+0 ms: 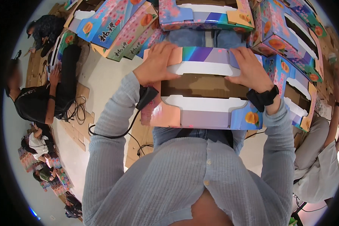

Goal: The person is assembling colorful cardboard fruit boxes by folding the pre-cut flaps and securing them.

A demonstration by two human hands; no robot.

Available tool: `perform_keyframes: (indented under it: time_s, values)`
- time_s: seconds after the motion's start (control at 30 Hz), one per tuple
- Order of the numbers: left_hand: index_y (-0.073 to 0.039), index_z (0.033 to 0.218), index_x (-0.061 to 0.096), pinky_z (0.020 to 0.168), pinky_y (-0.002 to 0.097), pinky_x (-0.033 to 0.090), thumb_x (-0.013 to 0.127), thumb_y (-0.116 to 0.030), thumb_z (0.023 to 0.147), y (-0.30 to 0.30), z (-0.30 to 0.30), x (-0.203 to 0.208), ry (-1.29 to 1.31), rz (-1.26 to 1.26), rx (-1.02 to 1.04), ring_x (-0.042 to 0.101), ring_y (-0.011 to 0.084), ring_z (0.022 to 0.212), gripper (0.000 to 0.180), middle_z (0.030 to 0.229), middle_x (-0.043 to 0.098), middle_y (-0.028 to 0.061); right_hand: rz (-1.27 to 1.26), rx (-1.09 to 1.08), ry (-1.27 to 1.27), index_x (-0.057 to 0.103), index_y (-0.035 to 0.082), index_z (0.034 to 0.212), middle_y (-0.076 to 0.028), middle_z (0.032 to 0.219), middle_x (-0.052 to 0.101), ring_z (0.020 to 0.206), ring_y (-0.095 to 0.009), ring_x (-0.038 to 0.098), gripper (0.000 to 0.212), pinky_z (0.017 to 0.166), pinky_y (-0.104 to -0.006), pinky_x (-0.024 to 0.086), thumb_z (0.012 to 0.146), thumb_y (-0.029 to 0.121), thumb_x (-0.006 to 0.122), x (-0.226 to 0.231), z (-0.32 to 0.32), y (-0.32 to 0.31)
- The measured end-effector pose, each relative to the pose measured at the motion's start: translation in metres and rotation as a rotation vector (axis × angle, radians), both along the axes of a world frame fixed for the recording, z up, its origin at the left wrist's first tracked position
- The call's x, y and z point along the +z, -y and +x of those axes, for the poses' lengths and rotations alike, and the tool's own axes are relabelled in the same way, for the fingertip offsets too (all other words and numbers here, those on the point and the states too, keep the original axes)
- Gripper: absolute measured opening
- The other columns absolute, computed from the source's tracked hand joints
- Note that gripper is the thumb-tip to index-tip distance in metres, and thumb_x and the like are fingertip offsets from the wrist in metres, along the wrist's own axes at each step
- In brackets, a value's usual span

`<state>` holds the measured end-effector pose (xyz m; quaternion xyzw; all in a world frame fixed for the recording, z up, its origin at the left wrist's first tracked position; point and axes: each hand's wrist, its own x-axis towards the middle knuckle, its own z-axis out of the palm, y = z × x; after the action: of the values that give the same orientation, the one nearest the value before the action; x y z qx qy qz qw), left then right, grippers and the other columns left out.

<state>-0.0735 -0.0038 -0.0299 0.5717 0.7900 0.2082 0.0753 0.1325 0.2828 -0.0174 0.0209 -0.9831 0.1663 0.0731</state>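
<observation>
A colourful printed cardboard gift box (205,117) lies across my lap, its long opening facing up. White flaps line the two long sides of that opening, and the brown inside shows between them. My left hand (157,62) grips the far left part of the box, fingers over the far edge and thumb at the opening. At the far right part, my right hand (253,71) holds it the same way, thumb by the white flap. Both wrists carry black straps with small devices, and a cable runs from the left one.
Similar boxes stand ahead: one at far centre (207,23), a blue one at far left (107,26) and several stacked at right (286,34). A person in black (35,103) sits at left, another in grey (320,169) at right. Cables (77,113) lie on flat cardboard.
</observation>
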Motion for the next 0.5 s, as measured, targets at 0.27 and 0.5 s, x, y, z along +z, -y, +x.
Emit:
perform_keyframes:
  time_s: [0.27,0.5]
  values:
    - [-0.004,0.144,0.041,0.114,0.0454,0.032,0.084,-0.034,0.071,-0.002,-0.01,0.002,0.008,-0.111,-0.072,0.043,0.0376,0.134,0.09,0.145,0.047,0.0176,-0.005,0.02,0.042,0.054,-0.004,0.131,-0.019,0.127,0.053,0.116,-0.038,0.054,0.076,0.099,-0.0422,0.047,0.071,0.032,0.082,0.0,-0.004,-0.004]
    - [-0.004,0.147,0.04,0.117,0.0452,0.028,0.082,-0.038,0.074,-0.001,-0.01,0.004,-0.006,-0.102,-0.09,0.04,0.0354,0.138,0.091,0.148,0.045,0.0173,-0.004,0.017,0.077,0.053,-0.004,0.132,-0.019,0.13,0.052,0.12,-0.037,0.053,0.077,0.103,-0.0418,0.045,0.073,0.037,0.081,0.0,-0.007,-0.005]
